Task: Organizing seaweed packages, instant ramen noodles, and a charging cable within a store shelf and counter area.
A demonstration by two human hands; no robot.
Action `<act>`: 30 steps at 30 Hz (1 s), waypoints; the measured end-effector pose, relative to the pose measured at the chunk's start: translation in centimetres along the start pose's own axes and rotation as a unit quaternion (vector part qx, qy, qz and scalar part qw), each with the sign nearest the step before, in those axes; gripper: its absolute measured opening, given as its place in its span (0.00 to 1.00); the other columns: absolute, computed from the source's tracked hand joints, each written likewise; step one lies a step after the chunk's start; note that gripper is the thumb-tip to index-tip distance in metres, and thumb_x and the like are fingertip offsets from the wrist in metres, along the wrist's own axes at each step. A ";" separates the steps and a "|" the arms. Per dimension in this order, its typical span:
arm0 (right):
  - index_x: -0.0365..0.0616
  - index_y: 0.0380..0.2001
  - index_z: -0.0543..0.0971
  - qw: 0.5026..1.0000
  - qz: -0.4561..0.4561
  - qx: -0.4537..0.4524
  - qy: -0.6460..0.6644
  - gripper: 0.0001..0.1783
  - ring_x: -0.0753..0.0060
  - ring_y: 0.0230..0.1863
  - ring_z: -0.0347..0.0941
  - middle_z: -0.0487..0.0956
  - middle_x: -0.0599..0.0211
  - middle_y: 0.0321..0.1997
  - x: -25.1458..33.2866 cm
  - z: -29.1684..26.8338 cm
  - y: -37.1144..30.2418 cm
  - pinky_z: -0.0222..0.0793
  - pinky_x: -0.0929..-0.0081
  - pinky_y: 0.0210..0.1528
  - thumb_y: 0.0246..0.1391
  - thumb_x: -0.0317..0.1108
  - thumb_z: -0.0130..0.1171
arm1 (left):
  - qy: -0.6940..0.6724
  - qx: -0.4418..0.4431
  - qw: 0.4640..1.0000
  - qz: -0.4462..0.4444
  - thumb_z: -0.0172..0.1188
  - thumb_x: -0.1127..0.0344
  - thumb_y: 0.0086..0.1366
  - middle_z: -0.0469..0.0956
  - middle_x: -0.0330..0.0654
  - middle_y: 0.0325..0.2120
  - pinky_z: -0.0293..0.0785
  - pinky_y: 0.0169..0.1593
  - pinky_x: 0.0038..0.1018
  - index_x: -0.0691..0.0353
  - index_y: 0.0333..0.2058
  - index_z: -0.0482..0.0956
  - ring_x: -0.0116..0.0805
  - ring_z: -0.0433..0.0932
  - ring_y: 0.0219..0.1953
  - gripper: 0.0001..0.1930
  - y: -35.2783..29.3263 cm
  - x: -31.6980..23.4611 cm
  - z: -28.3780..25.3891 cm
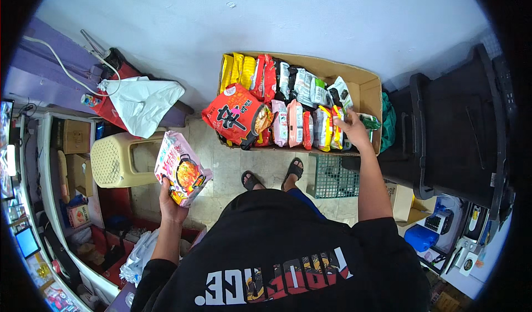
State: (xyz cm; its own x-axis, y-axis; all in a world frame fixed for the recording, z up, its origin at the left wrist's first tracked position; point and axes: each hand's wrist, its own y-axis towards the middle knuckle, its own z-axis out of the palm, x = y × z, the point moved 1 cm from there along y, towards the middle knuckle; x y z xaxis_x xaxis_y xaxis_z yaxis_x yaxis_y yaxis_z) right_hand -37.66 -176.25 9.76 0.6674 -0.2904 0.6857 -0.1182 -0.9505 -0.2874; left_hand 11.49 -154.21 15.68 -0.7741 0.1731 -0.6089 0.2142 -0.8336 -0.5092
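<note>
My left hand [173,202] is closed on the lower edge of a pink instant noodle pack [185,170], which it holds up in front of a cream stool. My right hand [353,130] reaches over the front right of a cardboard box [363,79], thumb and fingers apart. Its fingertips are at a yellow-and-red noodle pack [336,129]; whether they touch it I cannot tell. A green pack [370,122] lies right beside that hand. Two rows of upright noodle packs fill much of the box. One large red noodle pack [237,116] leans across the front left corner.
At left stands the cream plastic stool [123,159], with a white plastic bag [143,104] behind it. Large black bins [449,129] are stacked at right. A green plastic crate [337,177] sits on the floor below the box. Shelves [61,173] line the left side.
</note>
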 end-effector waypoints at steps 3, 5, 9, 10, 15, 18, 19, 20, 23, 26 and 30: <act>0.35 0.46 0.75 0.994 0.018 0.075 0.079 0.26 0.73 0.39 0.73 0.79 0.60 0.39 -1.1 0.5 0.7 0.67 0.75 0.45 0.50 0.44 0.61 | 0.001 0.002 1.000 -0.001 0.46 0.48 0.65 0.71 0.43 0.52 0.69 0.54 0.38 0.59 0.56 0.62 0.39 0.73 0.51 0.27 -0.4 0.1 -0.2; 0.35 0.45 0.75 0.992 0.036 0.049 0.109 0.24 0.73 0.39 0.73 0.80 0.61 0.38 -1.9 0.4 0.9 0.67 0.75 0.44 0.51 0.43 0.61 | 0.002 0.001 1.000 0.001 0.49 0.48 0.64 0.71 0.43 0.52 0.69 0.54 0.38 0.60 0.56 0.62 0.39 0.73 0.51 0.28 -0.6 0.1 -0.3; 0.37 0.47 0.74 0.994 0.045 0.013 0.102 0.23 0.62 0.42 0.74 0.79 0.54 0.40 -2.8 -0.5 1.5 0.66 0.71 0.47 0.52 0.42 0.57 | -0.003 0.005 1.000 0.000 0.52 0.49 0.63 0.71 0.43 0.52 0.68 0.55 0.38 0.61 0.56 0.62 0.39 0.72 0.51 0.29 -0.7 0.1 -0.5; 0.39 0.49 0.73 0.998 0.037 0.006 0.046 0.24 0.56 0.43 0.75 0.78 0.50 0.42 -2.9 -0.7 1.6 0.66 0.69 0.48 0.52 0.42 0.55 | -0.003 0.007 1.000 0.000 0.52 0.49 0.63 0.71 0.43 0.52 0.68 0.55 0.38 0.61 0.56 0.62 0.39 0.72 0.51 0.29 -0.6 0.1 -0.6; 0.46 0.51 0.70 0.994 -0.010 -0.007 -0.106 0.21 0.45 0.48 0.71 0.75 0.45 0.46 0.4 -0.6 -0.1 0.64 0.60 0.50 0.53 0.37 0.50 | 0.002 -0.002 1.000 0.007 0.47 0.48 0.65 0.71 0.44 0.51 0.69 0.54 0.37 0.60 0.56 0.62 0.40 0.73 0.50 0.28 -0.6 0.3 -1.1; 0.44 0.47 0.72 0.987 -0.045 -0.053 -0.147 0.18 0.44 0.45 0.71 0.76 0.44 0.42 3.3 -3.3 -1.4 0.66 0.59 0.46 0.52 0.34 0.49 | 0.001 -0.003 1.000 0.006 0.47 0.48 0.65 0.70 0.44 0.52 0.68 0.54 0.38 0.60 0.57 0.62 0.40 0.72 0.51 0.28 -0.7 0.2 -1.7; 0.39 0.42 0.73 0.991 -0.030 -0.068 -0.112 0.15 0.47 0.39 0.74 0.77 0.45 0.36 4.5 -4.3 -1.8 0.68 0.60 0.41 0.51 0.32 0.48 | 0.002 -0.004 1.000 0.008 0.47 0.48 0.65 0.70 0.44 0.52 0.68 0.54 0.38 0.60 0.57 0.62 0.40 0.72 0.51 0.28 -0.8 0.1 -1.9; 0.37 0.39 0.74 0.991 -0.060 -0.111 -0.055 0.13 0.59 0.33 0.76 0.78 0.51 0.31 5.1 -5.6 -2.1 0.69 0.67 0.35 0.52 0.30 0.44 | 0.001 -0.002 1.000 0.008 0.50 0.48 0.64 0.70 0.44 0.52 0.68 0.55 0.38 0.60 0.56 0.62 0.39 0.72 0.51 0.28 -0.8 0.0 -1.8; 0.39 0.37 0.75 0.921 0.045 -0.054 0.382 0.13 0.74 0.33 0.76 0.79 0.61 0.33 4.6 -8.0 -1.5 0.72 0.76 0.35 0.55 0.26 0.40 | -0.005 0.004 1.000 0.008 0.52 0.49 0.63 0.71 0.43 0.51 0.67 0.56 0.38 0.61 0.56 0.62 0.39 0.72 0.51 0.29 -0.5 0.0 -1.6; 0.37 0.38 0.74 0.873 0.075 -0.025 0.481 0.13 0.70 0.36 0.77 0.78 0.59 0.36 3.4 -7.0 -0.3 0.74 0.72 0.40 0.54 0.26 0.41 | -0.008 0.003 1.000 0.010 0.50 0.48 0.64 0.70 0.44 0.52 0.68 0.55 0.38 0.60 0.56 0.62 0.40 0.72 0.51 0.28 -0.5 0.1 -1.3; 0.34 0.39 0.73 0.855 0.085 0.043 0.511 0.13 0.66 0.38 0.76 0.77 0.55 0.39 7.4 -2.3 0.1 0.73 0.66 0.43 0.54 0.24 0.41 | 0.001 0.022 1.000 0.006 0.48 0.48 0.64 0.71 0.44 0.51 0.69 0.55 0.39 0.60 0.57 0.62 0.40 0.73 0.50 0.28 -0.7 0.3 -0.6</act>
State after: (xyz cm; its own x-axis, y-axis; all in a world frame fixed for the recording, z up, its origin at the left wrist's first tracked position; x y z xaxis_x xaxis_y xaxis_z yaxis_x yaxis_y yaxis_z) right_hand -34.49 -178.79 16.32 -0.3489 -0.4104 0.8425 -0.0663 -0.8859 -0.4591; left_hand 11.50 -153.27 15.44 -0.7708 0.1629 -0.6159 0.1975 -0.8580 -0.4741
